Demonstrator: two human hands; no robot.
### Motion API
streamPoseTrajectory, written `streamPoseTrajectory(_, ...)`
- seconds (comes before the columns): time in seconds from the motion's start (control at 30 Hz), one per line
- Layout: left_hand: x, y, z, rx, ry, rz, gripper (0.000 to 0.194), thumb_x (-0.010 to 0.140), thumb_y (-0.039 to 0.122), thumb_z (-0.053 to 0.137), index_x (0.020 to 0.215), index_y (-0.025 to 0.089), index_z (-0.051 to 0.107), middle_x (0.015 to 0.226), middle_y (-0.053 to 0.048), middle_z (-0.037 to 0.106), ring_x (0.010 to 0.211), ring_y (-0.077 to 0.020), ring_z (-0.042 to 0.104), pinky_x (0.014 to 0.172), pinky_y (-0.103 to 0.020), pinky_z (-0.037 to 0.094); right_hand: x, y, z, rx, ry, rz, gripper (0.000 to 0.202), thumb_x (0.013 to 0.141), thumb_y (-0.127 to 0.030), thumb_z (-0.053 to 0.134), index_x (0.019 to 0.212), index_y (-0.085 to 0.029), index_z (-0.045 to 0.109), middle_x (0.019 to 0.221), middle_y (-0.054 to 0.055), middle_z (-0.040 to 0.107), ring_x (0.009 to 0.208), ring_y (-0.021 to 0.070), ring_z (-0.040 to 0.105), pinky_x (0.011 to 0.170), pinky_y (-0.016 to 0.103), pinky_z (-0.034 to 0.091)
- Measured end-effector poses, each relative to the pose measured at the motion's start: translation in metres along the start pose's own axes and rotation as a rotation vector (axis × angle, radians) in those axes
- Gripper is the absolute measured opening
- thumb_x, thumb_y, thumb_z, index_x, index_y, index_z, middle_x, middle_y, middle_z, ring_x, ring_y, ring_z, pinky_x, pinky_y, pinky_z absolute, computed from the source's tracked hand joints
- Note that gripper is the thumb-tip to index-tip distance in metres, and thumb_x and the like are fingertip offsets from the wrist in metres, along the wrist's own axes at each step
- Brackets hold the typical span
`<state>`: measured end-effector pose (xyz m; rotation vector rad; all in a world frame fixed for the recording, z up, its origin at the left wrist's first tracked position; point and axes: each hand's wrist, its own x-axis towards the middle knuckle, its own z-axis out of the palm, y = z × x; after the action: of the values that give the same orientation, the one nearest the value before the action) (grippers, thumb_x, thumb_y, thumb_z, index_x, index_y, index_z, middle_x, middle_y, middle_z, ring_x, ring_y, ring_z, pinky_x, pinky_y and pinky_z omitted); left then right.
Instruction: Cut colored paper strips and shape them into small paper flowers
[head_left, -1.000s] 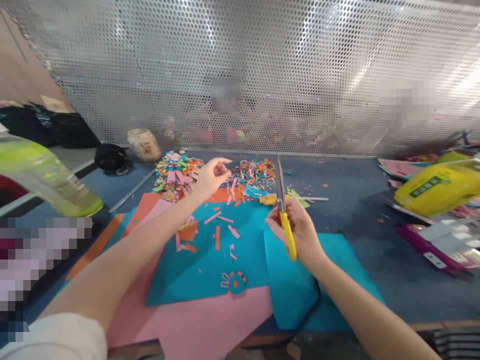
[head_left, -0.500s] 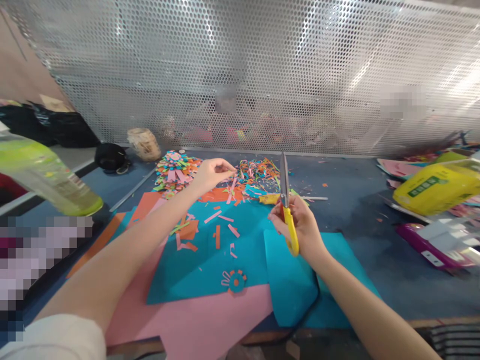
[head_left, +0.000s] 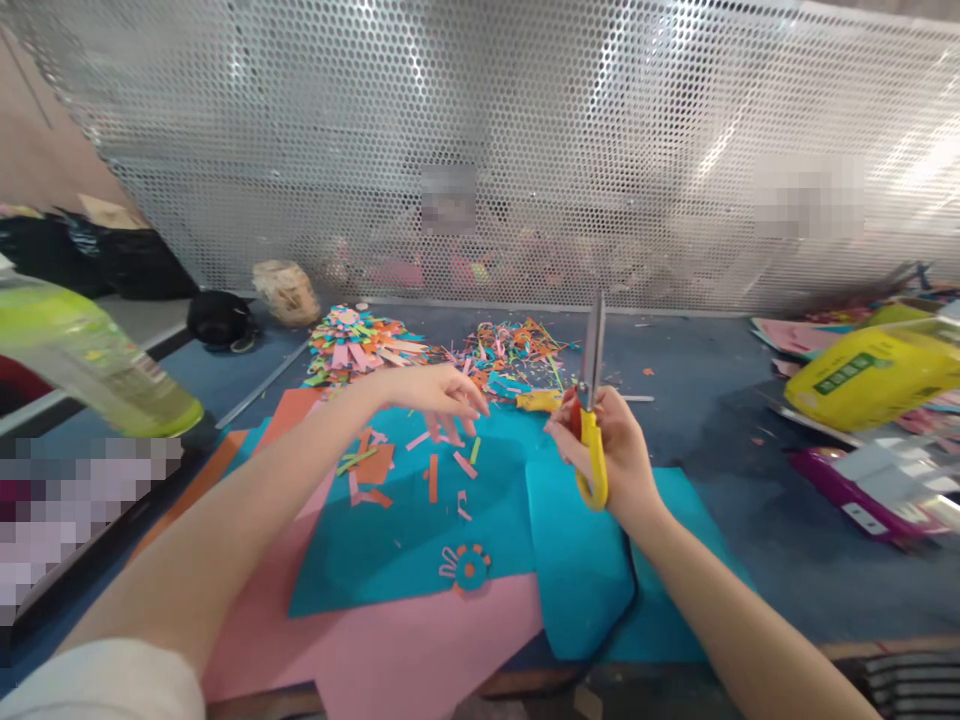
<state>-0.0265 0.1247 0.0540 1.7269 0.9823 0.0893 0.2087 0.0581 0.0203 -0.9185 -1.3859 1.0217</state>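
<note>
My right hand (head_left: 611, 440) grips yellow-handled scissors (head_left: 594, 400) above the blue paper, blades pointing up and looking closed. Over the blue sheet (head_left: 360, 570) hovers my left hand (head_left: 442, 393), fingers spread and drooping, with nothing seen in them. Below its fingertips a yellow-green paper strip (head_left: 475, 451) lies beside a pink strip (head_left: 465, 465). Other orange scraps (head_left: 375, 464) are scattered on the same sheet. Nearer to me sits a small round blue paper piece (head_left: 471, 568) with orange bits round its edge and an orange centre.
Behind my hands are a heap of cut strips (head_left: 352, 345) and a tangle of thin shreds (head_left: 517, 340). A green bottle (head_left: 97, 350) stands at left, near a jar (head_left: 286, 292). At right lies a yellow packet (head_left: 877, 370). A perforated metal screen (head_left: 480, 120) closes off the back.
My left hand has come down and nearer from the shred heap, its pinch opened out. A yellow-green strip now lies under it. The scissors have shifted slightly right.
</note>
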Motion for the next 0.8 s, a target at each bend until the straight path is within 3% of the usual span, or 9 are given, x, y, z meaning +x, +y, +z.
streamPoseTrajectory(0.07,-0.004,0.001,-0.01,0.078,0.062,-0.048,0.036,0.074,0.044,0.058,0.103,0.023,0.062,0.087,-0.006,0.071,0.054,-0.015,0.065,0.039,-0.017,0.039,0.001,-0.006,-0.002,-0.016,0.039,-0.006,0.034,0.062,-0.02,0.07,0.078,-0.023,0.041,0.064,-0.007,0.053,0.046,0.0064,0.05,0.048,0.021,0.044)
streamPoseTrajectory(0.17,0.005,-0.004,-0.037,0.31,0.386,-0.014,0.036,0.077,0.044,0.053,0.106,0.024,0.061,0.086,-0.004,0.071,0.051,-0.0143,0.064,0.038,-0.019,0.039,0.003,-0.012,-0.004,-0.026,0.092,-0.008,0.033,0.063,-0.022,0.07,0.077,-0.023,0.04,0.062,-0.008,0.053,0.04,0.0048,0.045,0.046,0.021,0.044)
streamPoseTrajectory(0.23,0.023,-0.012,-0.06,0.484,0.588,-0.033,0.029,0.077,0.035,0.055,0.1,0.02,0.063,0.083,-0.004,0.071,0.061,-0.0156,0.066,0.05,-0.021,0.047,0.005,-0.013,-0.006,-0.014,0.112,-0.009,0.034,0.062,-0.023,0.071,0.076,-0.023,0.041,0.063,-0.007,0.054,0.043,0.0058,0.048,0.049,0.022,0.046)
streamPoseTrajectory(0.37,0.073,-0.024,-0.1,0.632,0.759,-0.035,0.028,0.071,0.022,0.065,0.099,0.016,0.062,0.099,-0.007,0.066,0.095,-0.0212,0.061,0.082,-0.028,0.047,0.008,-0.009,-0.011,-0.016,0.169,-0.022,0.038,0.058,-0.024,0.074,0.075,-0.023,0.041,0.065,-0.006,0.053,0.058,0.0113,0.057,0.055,0.025,0.049)
streamPoseTrajectory(0.47,0.109,-0.027,-0.118,0.692,0.775,-0.024,0.032,0.085,0.03,0.051,0.113,0.016,0.052,0.114,-0.009,0.055,0.096,-0.0198,0.056,0.08,-0.04,0.048,0.011,-0.006,-0.014,-0.047,0.171,-0.022,0.037,0.059,-0.025,0.074,0.075,-0.023,0.041,0.068,-0.004,0.055,0.06,0.0135,0.059,0.049,0.023,0.048)
streamPoseTrajectory(0.6,0.146,-0.028,-0.125,0.719,0.712,0.012,0.032,0.085,0.03,0.051,0.114,0.016,0.051,0.114,-0.009,0.054,0.096,-0.0199,0.056,0.08,-0.04,0.049,0.014,-0.009,-0.018,-0.065,0.185,-0.02,0.036,0.061,-0.023,0.072,0.076,-0.023,0.04,0.067,-0.004,0.056,0.058,0.0132,0.059,0.049,0.023,0.048)
streamPoseTrajectory(0.8,0.168,-0.03,-0.121,0.676,0.543,0.038,0.032,0.085,0.03,0.051,0.113,0.016,0.052,0.114,-0.009,0.054,0.097,-0.0201,0.056,0.08,-0.04,0.049,0.018,-0.017,-0.022,-0.117,0.268,-0.041,0.03,0.062,-0.023,0.071,0.076,-0.023,0.044,0.064,-0.005,0.056,0.058,0.013,0.06,0.055,0.026,0.052)
